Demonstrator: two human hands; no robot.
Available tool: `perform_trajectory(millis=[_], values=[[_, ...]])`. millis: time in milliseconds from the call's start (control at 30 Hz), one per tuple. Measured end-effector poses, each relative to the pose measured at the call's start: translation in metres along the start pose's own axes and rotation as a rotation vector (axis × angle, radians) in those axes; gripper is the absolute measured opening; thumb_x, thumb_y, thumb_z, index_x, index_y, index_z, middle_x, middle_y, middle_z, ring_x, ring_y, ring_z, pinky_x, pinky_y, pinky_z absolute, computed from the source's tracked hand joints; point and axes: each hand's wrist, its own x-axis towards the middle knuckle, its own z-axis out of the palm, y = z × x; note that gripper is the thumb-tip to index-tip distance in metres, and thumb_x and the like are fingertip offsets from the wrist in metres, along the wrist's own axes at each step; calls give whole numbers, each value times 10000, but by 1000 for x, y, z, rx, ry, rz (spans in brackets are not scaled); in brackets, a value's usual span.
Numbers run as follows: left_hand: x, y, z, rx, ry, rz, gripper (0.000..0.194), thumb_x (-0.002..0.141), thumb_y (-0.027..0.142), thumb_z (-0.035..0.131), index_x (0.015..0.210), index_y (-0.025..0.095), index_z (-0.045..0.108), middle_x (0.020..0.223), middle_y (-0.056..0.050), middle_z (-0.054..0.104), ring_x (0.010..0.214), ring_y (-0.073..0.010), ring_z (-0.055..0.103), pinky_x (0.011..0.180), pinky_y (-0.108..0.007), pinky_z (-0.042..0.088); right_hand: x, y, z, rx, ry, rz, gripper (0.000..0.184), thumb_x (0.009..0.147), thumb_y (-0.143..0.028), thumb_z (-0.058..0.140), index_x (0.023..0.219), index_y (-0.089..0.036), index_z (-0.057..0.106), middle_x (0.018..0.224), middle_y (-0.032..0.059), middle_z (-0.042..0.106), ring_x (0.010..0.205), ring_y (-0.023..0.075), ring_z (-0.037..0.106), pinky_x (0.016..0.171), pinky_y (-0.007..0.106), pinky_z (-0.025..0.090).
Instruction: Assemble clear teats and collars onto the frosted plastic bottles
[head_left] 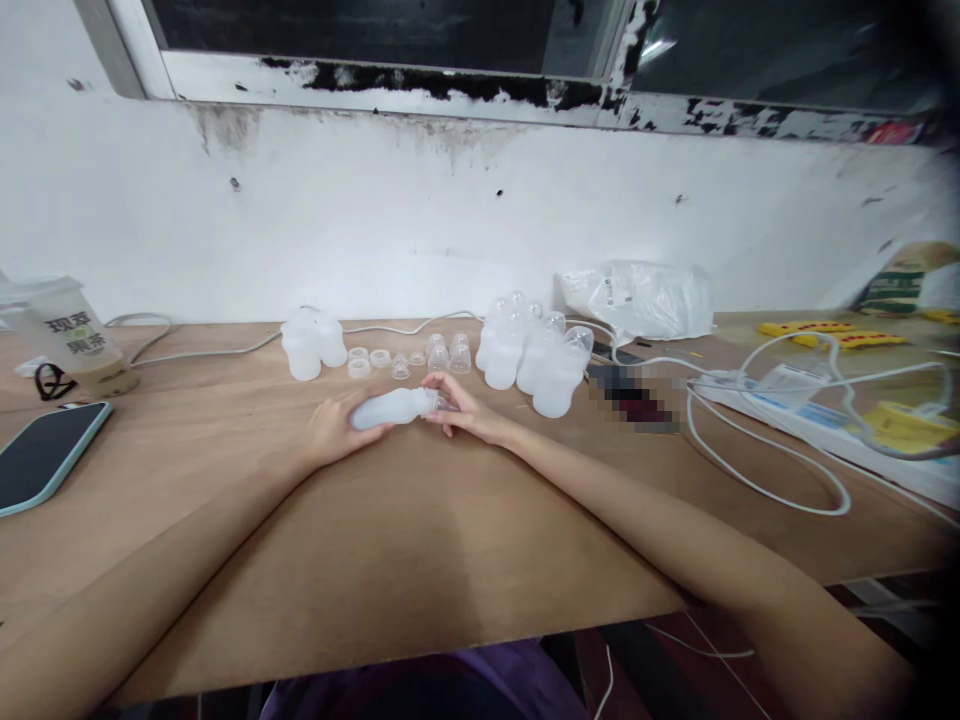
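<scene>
While the left hand (334, 428) is clamping its grip around a frosted-white plastic bottle (386, 408), the right hand (466, 412) is pinching a clear plastic top (432, 401) at the bottle's end.

I'm reading 现萃 above 果茶 on the drink cup (73, 342), print on the plastic bag (667, 300) showing too small for me

It seems a makeshift workshop: translucent white plastic bottles (501, 362) and clear domed plastic caps (460, 354) grouped on a brown wooden table (420, 560) against a stained white wall (360, 220).
</scene>
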Motion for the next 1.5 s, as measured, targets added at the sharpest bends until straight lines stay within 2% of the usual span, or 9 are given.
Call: perform_trajectory(millis=[133, 300, 533, 733, 900, 1167, 1267, 1400, 1500], values=[[0, -1, 1, -2, 1, -7, 467, 665, 525, 484, 1038, 244, 496, 901, 5, 617, 784, -172, 577, 640, -261, 433, 1, 1, 0, 89, -91, -2, 403, 688, -272, 572, 1020, -230, 347, 895, 21, 480, 730, 107, 536, 404, 141, 425], [0, 0, 0, -19, 24, 16, 472, 664, 514, 495, 1047, 237, 495, 948, 1, 606, 825, -179, 566, 668, -268, 428, 4, 3, 1, 177, -33, -16, 385, 645, -234, 616, 950, -219, 381, 1035, 46, 466, 769, 120, 550, 478, 179, 449], [1, 2, -6, -121, -28, -9, 445, 673, 491, 500, 1016, 208, 527, 889, -3, 621, 759, -160, 568, 654, -260, 433, 3, 3, 2, -80, 112, -160, 406, 596, -236, 655, 960, -213, 477, 1067, 30, 482, 900, 130, 512, 705, 239, 447], [-2, 5, -4, -39, -50, -10, 473, 657, 517, 498, 1047, 249, 509, 891, 11, 624, 759, -164, 579, 658, -258, 431, 2, 0, 3, -136, 68, 100, 298, 750, -439, 444, 724, -144, 482, 570, -13, 555, 367, 39, 445, 364, 159, 310], [-3, 4, -1, 18, -44, -22, 498, 658, 546, 473, 1054, 246, 497, 894, -1, 621, 779, -183, 582, 638, -263, 433, 2, -2, 4, -220, 88, 112, 336, 780, -452, 384, 769, -143, 513, 536, -26, 504, 377, 24, 405, 339, 137, 266], [0, 4, -2, 9, 13, -32, 482, 683, 506, 477, 1081, 235, 484, 940, -18, 612, 806, -194, 572, 679, -289, 429, 1, -3, 4, 45, 52, -32, 380, 690, -332, 561, 1018, -219, 405, 1049, 52, 440, 664, 72, 545, 441, 159, 412], [-1, 4, -3, 1, 7, -19, 492, 686, 515, 470, 1085, 227, 480, 952, -16, 607, 810, -192, 568, 681, -281, 429, 1, -3, 1, 29, 44, 28, 353, 687, -336, 568, 977, -170, 452, 855, 35, 539, 488, 34, 491, 379, 143, 342], [-3, 8, -3, 26, -17, 7, 490, 673, 537, 471, 1054, 231, 489, 927, -3, 606, 792, -182, 571, 642, -264, 431, 2, 2, 1, -120, 74, 168, 427, 798, -474, 319, 632, -116, 480, 468, -7, 489, 296, 20, 348, 298, 152, 220], [-3, 10, -4, 42, -27, 1, 484, 687, 532, 457, 1058, 223, 485, 933, -2, 602, 788, -186, 571, 636, -263, 427, 1, 1, 3, -182, 140, 118, 396, 810, -460, 301, 777, -126, 512, 583, 2, 530, 334, 18, 372, 314, 145, 259]])
